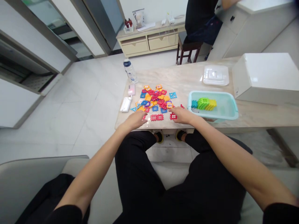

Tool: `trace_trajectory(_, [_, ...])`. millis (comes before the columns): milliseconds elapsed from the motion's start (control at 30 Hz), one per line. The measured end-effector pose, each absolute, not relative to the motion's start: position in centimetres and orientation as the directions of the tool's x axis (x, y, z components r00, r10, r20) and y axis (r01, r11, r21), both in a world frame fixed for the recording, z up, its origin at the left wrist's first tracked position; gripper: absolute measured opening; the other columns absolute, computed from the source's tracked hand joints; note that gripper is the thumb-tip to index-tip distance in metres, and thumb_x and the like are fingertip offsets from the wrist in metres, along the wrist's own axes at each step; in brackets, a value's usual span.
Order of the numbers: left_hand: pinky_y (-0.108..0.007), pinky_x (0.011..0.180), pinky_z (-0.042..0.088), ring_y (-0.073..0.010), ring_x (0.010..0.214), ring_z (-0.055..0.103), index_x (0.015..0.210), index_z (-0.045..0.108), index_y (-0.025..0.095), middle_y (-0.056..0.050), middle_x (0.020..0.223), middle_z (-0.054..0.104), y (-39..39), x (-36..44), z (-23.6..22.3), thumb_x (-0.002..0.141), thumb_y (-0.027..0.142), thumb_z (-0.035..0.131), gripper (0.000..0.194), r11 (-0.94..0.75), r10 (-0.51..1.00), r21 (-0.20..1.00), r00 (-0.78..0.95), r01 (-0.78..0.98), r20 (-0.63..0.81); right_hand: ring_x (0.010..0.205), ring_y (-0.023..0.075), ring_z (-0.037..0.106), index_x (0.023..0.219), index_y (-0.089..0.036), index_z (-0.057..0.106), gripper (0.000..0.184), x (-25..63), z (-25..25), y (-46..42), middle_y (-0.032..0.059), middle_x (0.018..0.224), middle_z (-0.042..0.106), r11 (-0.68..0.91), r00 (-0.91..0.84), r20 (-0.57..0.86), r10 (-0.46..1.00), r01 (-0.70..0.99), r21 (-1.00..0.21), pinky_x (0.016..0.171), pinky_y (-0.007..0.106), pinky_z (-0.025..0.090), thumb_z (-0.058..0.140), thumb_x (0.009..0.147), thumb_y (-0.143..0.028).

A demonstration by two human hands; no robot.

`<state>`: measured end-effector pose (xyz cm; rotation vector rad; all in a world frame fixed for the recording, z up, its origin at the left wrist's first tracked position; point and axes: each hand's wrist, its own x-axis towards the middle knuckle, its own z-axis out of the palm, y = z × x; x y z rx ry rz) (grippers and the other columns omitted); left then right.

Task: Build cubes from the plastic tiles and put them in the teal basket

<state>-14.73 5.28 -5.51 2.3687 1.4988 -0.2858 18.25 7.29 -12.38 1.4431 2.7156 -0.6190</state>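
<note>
1. Reaching over the near table edge (pixel 168 125), the right hand (pixel 183 115) is half open at a red, square plastic window piece (pixel 173 116); its grip cannot be told.
2. The left hand (pixel 135 120) is loosely open near more red plastic – any hold is unclear.
3. Between them lie two red squares (pixel 157 117). Light fingertips on notched edges should suit such flat pieces.
4. Beyond sits a multicoloured plastic heap (pixel 154 97); rightward, a pale turquoise basket (pixel 233 115).
</note>
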Motion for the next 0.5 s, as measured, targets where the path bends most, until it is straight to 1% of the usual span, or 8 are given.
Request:
trace_trajectory(33, [-0.045,0.115,0.056,-0.0365,0.138,0.070,0.145,0.069,0.014,-0.021,0.148,0.073,6.6,-13.5,-6.4,0.105,0.031,0.070,0.043,-0.422,0.824,0.112,0.432,0.900,-0.367,0.149,0.0373,0.065,0.160,-0.010,0.060,0.066,18.6,-12.6,6.9,0.0246,0.161,0.067,0.515,-0.592,-0.187,0.784,0.789,-0.335,0.124,0.048,0.052,0.078,0.097,-0.019])
trace_trajectory(100, [-0.045,0.113,0.056,-0.0390,0.137,0.070,0.140,0.071,0.014,-0.022,0.146,0.073,8.3,-11.2,-8.3,0.099,0.032,0.081,0.046,-0.446,0.808,0.090,0.444,0.890,-0.388,0.152,0.0377,0.062,0.159,-0.011,0.060,0.064,19.1,-12.7,5.9,0.0249,0.162,0.065,0.554,-0.623,-0.168,0.764,0.766,-0.327,0.125,0.050,0.051,0.077,0.098,-0.018])
trace_trajectory(133, [-0.046,0.112,0.056,-0.0401,0.136,0.070,0.138,0.071,0.013,-0.023,0.144,0.074,8.7,-10.2,-9.3,0.097,0.033,0.084,0.047,-0.456,0.802,0.083,0.450,0.886,-0.393,0.151,0.0378,0.062,0.158,-0.012,0.061,0.062,19.3,-12.7,5.5,0.0246,0.161,0.065,0.572,-0.639,-0.149,0.754,0.752,-0.328,0.124,0.050,0.052,0.077,0.099,-0.018])
trace_trajectory(267, [-0.049,0.111,0.054,-0.0424,0.132,0.069,0.130,0.071,0.013,-0.025,0.137,0.074,9.3,-8.1,-12.3,0.097,0.034,0.083,0.041,-0.481,0.796,0.095,0.479,0.872,-0.371,0.135,0.0402,0.069,0.155,-0.011,0.063,0.061,20.2,-11.6,4.0,0.0241,0.144,0.072,0.631,-0.688,-0.066,0.723,0.696,-0.341,0.117,0.055,0.057,0.077,0.095,-0.013])
trace_trajectory(333, [-0.049,0.111,0.052,-0.0431,0.133,0.067,0.125,0.070,0.013,-0.026,0.136,0.072,9.8,-8.1,-13.4,0.097,0.033,0.082,0.036,-0.487,0.795,0.116,0.494,0.866,-0.351,0.128,0.0393,0.071,0.154,-0.012,0.064,0.062,20.7,-10.9,3.5,0.0225,0.138,0.074,0.658,-0.710,-0.023,0.704,0.664,-0.354,0.113,0.055,0.059,0.075,0.094,-0.010])
trace_trajectory(400, [-0.047,0.109,0.051,-0.0421,0.130,0.065,0.119,0.069,0.014,-0.024,0.132,0.072,10.6,-8.4,-14.2,0.095,0.033,0.083,0.033,-0.490,0.788,0.151,0.510,0.859,-0.345,0.125,0.0380,0.071,0.154,-0.014,0.064,0.061,21.2,-10.3,3.2,0.0204,0.136,0.073,0.673,-0.717,0.024,0.697,0.642,-0.366,0.111,0.055,0.061,0.073,0.094,-0.009])
trace_trajectory(500, [-0.041,0.099,0.051,-0.0357,0.118,0.067,0.113,0.067,0.018,-0.017,0.123,0.073,12.2,-9.4,-15.3,0.090,0.038,0.087,0.036,-0.493,0.757,0.230,0.544,0.839,-0.362,0.126,0.0371,0.069,0.156,-0.018,0.061,0.062,21.9,-9.8,2.8,0.0175,0.136,0.072,0.667,-0.700,0.087,0.709,0.627,-0.402,0.113,0.056,0.061,0.070,0.095,-0.011])
